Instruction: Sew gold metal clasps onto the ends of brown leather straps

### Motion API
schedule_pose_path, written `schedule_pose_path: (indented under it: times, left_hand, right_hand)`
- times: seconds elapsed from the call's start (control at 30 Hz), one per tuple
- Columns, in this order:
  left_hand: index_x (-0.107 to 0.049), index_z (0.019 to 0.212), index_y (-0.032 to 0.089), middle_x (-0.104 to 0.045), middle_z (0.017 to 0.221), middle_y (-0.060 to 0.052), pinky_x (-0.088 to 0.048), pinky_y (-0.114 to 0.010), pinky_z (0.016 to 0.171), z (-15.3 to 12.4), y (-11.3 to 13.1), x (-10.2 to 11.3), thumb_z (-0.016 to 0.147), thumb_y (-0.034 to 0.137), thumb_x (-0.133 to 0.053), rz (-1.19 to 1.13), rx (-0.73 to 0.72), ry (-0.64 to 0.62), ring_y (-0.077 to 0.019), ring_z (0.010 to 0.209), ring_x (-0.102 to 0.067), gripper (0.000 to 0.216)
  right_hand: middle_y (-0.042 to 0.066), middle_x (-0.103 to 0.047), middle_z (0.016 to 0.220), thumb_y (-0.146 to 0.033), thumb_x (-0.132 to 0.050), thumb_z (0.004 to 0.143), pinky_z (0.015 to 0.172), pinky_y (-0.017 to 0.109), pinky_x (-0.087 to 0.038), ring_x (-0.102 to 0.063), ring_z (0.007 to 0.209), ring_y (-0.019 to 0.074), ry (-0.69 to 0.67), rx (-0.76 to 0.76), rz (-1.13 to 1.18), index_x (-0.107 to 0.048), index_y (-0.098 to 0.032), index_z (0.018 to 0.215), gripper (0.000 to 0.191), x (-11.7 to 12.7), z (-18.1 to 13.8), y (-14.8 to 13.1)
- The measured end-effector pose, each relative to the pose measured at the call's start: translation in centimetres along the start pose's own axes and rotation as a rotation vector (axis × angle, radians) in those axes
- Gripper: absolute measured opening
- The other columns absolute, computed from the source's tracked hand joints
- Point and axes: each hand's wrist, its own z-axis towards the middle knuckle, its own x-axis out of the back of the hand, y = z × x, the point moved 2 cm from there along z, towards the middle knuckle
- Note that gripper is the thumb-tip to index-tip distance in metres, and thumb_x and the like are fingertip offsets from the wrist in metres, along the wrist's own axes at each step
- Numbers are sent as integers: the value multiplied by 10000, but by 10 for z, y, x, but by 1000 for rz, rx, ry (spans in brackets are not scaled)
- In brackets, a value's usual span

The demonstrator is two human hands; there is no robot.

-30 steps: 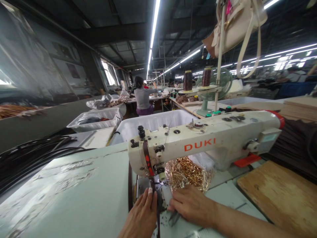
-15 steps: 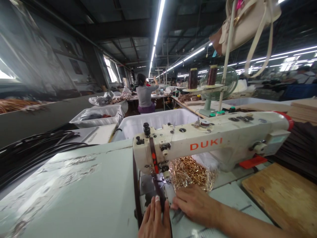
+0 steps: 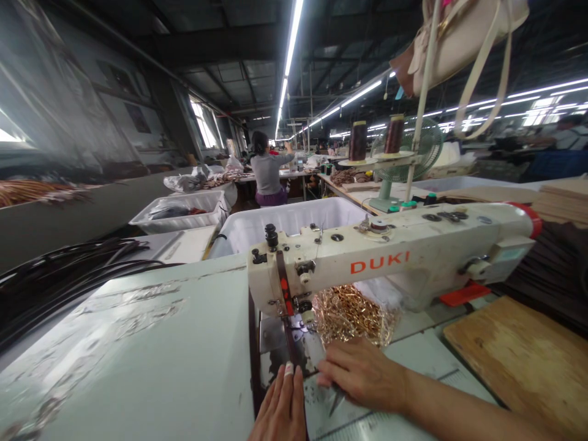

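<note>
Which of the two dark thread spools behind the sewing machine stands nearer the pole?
The right-hand thread spool in the picture: it stands close to the pale pole, while the left-hand thread spool stands farther from it.

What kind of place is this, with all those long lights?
Probably a sewing workshop, maybe for bags: there's a sewing machine, big thread spools and a bag hanging up high.

2 hands [image 3: 281,409] [image 3: 365,375] lie before a sewing machine [image 3: 429,239] — spools [image 3: 394,135] behind.
</note>
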Motion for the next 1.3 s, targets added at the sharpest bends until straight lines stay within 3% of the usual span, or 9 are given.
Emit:
schedule_pose_path:
  times: [0.23, 0.4, 0.57, 0.7, 0.83, 0.93, 1.0, 1.07, 1.3]
  left_hand:
    - [181, 1424, 8, -565, 1290, -199, -492, -244, 944, -8, -12, -4, 742, -44, -371, -73, -30, 30, -217, 1170, -577, 879]
    - [4, 1459, 2, -515, 1341, -211, -469, -249, 972, -6, -19, 18, 762, 42, -419, -126, -112, -62, -241, 1208, -545, 816]
    - [-422, 1372, 12, -483, 1372, -203, -472, -272, 972, -1, -20, 26, 645, 3, -429, -145, -104, -177, -255, 1232, -518, 727]
    - [-423, 1366, 9, -463, 1382, -218, -465, -266, 972, 2, -21, 44, 589, -9, -423, -221, -70, -245, -238, 1260, -486, 778]
    - [-351, 1419, 66, -367, 1465, -154, -397, -276, 1043, 3, -23, 68, 578, -6, -438, -353, -9, -275, -199, 1351, -360, 848]
    - [-360, 1414, 56, -322, 1483, -172, -373, -313, 1068, 6, -23, 78, 602, 13, -468, -402, 30, -470, -235, 1367, -329, 820]
    - [-331, 1423, 39, -297, 1489, -196, -366, -333, 1075, 8, -25, 85, 590, 23, -483, -433, 39, -590, -258, 1367, -325, 847]
    - [-247, 1460, 72, -234, 1526, -162, -327, -337, 1102, 8, -28, 91, 605, 17, -471, -487, 12, -544, -236, 1396, -265, 886]
    - [-190, 1477, 88, -191, 1545, -122, -289, -354, 1127, -8, -28, 50, 592, 23, -450, -533, 28, -502, -220, 1414, -205, 924]
  right_hand:
    - [101, -661, 957, -279, -410, 1005, 565, 242, -447, -596, 886, 175, -74, 85, 136, -607, -116, 993, 256, 4, 2, -38]
    - [-39, -493, 479, -251, -263, 1035, 407, 222, -325, -389, 407, 90, -189, 147, 387, -466, -204, 555, 523, 11, -7, -52]
    - [1, -596, 633, -267, -339, 1020, 421, 292, -271, -519, 575, 129, -107, 131, 221, -536, -182, 650, 428, 14, -1, -47]
    - [5, -678, 867, -227, -394, 1013, 476, 239, -360, -577, 695, 95, -127, 256, 420, -590, -158, 831, 277, 10, -3, -53]
    - [-24, -606, 620, -242, -323, 1032, 485, 247, -345, -505, 518, 95, -100, 224, 537, -552, -175, 722, 391, 16, -7, -56]
    - [3, -673, 807, -255, -397, 1008, 520, 251, -335, -600, 740, 116, -64, 206, 483, -581, -164, 843, 263, 16, -6, -55]
    - [0, -679, 808, -247, -443, 988, 496, 239, -331, -588, 695, 100, -81, 275, 532, -566, -159, 753, 279, 11, -8, -58]
    - [-26, -604, 600, -245, -467, 975, 444, 229, -317, -482, 498, 78, -125, 307, 617, -464, -173, 569, 413, 4, -10, -61]
    - [-2, -667, 802, -223, -517, 946, 410, 232, -320, -466, 493, 84, -137, 255, 703, -562, -168, 751, 208, 1, -15, -74]
